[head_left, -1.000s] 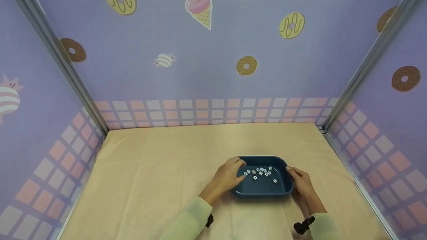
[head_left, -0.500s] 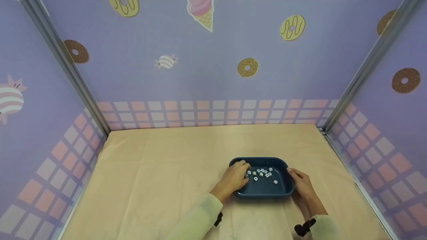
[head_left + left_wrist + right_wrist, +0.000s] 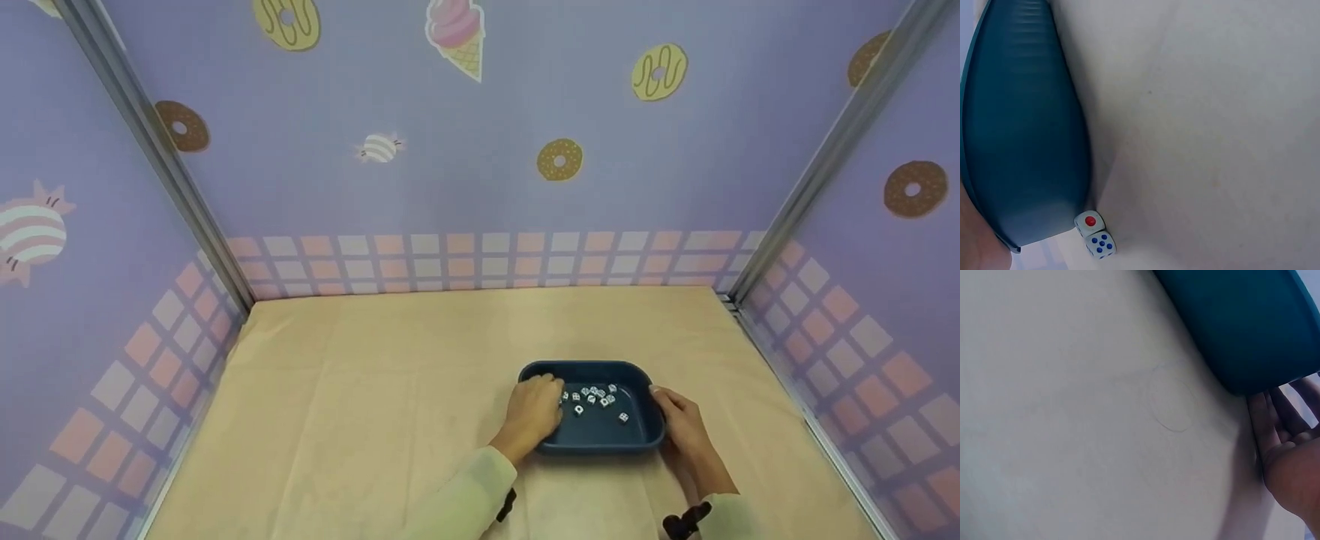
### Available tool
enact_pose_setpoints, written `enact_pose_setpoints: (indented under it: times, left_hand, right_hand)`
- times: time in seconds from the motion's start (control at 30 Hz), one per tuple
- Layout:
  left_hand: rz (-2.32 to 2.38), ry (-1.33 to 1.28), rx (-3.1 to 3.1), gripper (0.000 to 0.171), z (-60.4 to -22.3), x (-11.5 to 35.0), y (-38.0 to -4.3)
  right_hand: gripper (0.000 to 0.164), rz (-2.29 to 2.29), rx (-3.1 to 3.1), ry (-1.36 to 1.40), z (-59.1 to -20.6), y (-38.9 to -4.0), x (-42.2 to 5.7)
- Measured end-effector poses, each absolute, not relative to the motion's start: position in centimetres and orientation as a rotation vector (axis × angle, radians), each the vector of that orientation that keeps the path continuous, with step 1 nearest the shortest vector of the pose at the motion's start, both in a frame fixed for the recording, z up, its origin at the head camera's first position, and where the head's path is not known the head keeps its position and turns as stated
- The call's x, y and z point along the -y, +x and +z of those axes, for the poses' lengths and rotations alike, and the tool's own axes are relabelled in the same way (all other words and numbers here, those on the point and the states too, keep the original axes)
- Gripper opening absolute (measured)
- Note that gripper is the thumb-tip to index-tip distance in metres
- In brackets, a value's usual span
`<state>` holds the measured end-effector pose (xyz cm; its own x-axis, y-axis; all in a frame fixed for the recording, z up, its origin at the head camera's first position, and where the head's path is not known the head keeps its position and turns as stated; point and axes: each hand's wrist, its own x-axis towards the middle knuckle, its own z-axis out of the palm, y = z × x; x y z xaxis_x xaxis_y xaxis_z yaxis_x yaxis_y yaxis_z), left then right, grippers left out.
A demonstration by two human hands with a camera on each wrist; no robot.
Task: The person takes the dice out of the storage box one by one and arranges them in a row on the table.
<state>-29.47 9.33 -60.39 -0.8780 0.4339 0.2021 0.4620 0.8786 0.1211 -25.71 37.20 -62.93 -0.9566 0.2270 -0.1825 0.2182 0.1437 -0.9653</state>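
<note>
A dark blue tray stands on the cloth, and several white dice lie scattered in it. My left hand reaches over the tray's left rim with curled fingers. It seems to pinch a die at the left of the group; only a pale sliver shows by the fingertips. The left wrist view shows another die, with red and blue pips, outside the tray by its lower corner. My right hand holds the tray's right side, thumb at the rim. Fingers lie by its underside in the right wrist view.
A beige cloth covers the table. Purple printed panels rise at the back and both sides, with metal posts at the corners. Wrist cameras sit at both wrists.
My left hand has moved rightwards and deeper into the tray, and its spread fingers have drawn together over the leftmost dice. My right hand keeps its hold on the tray.
</note>
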Motion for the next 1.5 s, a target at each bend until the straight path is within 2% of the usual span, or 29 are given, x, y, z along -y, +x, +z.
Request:
enact_pose_setpoints:
  times: [0.23, 1.07, 1.5]
  left_hand:
    - [-0.244, -0.709, 2.789, 0.004, -60.3, -9.5, -29.8]
    - [-0.268, -0.713, 2.797, 0.01, -60.7, -8.6, -29.1]
    - [-0.304, -0.728, 2.802, 0.01, -60.7, -9.1, -29.5]
  right_hand:
    - [0.06, 1.929, 2.367, -0.424, -62.4, -25.8, -37.5]
    - [0.064, 2.032, 2.317, -0.472, -63.4, -25.7, -36.7]
    - [0.072, 2.108, 2.294, -0.523, -63.4, -25.6, -37.2]
